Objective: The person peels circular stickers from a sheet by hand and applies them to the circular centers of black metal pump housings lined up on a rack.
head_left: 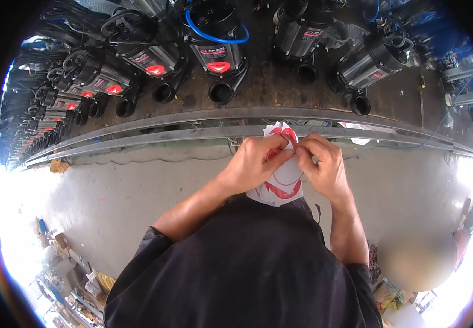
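In front of my chest I hold a fanned stack of white sticker sheets with red shapes printed on them (288,174). My left hand (255,164) is closed on the stack, its thumb across the front. The fingertips of my right hand (322,164) pinch at the upper right edge of the sheets, by a red sticker. Whether one layer is parted from the others there is too small to tell. Just beyond my hands, a submersible pump (214,52) with a steel body, black top and blue cord stands on the bench, a red oval label near its base.
A long dark bench (258,101) with a metal rail (192,116) runs across ahead. Several similar pumps stand in a row to the left. Another pump (370,63) leans at the right. Grey floor (154,186) lies below, with a cable along it. Boxes and clutter fill the lower left.
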Available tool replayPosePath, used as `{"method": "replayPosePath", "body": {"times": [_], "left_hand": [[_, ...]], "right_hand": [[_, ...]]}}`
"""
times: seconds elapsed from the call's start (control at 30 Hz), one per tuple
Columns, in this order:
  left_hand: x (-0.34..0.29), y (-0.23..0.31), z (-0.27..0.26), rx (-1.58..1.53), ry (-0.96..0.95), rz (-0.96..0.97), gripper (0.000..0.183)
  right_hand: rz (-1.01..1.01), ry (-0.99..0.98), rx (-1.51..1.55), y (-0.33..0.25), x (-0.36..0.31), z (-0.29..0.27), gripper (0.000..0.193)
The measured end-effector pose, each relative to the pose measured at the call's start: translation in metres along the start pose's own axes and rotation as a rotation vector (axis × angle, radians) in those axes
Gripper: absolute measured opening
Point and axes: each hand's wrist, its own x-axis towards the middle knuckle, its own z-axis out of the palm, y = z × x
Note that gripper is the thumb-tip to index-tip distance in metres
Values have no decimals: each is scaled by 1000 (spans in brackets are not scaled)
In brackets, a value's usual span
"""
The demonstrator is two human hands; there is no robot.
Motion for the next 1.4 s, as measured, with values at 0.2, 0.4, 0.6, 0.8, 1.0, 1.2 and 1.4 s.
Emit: {"method": "replayPosePath", "body": {"times": [0.2, 0.4, 0.6, 0.8, 1.0, 1.2, 1.4], "left_hand": [[7, -23, -8, -68, 37, 80, 16], [11, -24, -18, -26, -67, -101, 23], [13, -47, -1, -184, 47, -150, 33], [22, -31, 30, -257, 160, -216, 26], [27, -15, 70, -232, 251, -188, 26], [17, 7, 96, -52, 255, -137, 33], [12, 32, 113, 13, 242, -149, 35]], "right_hand": [[74, 4, 5, -1, 11, 11, 4], [272, 34, 98, 13, 16, 10, 9], [492, 319, 327, 13, 26, -17, 25], [-431, 202, -511, -6, 5, -18, 32], [-582, 26, -400, 11, -18, -26, 33], [26, -22, 224, 19, -23, -71, 22], [367, -363, 418, 36, -18, -105, 13]]}}
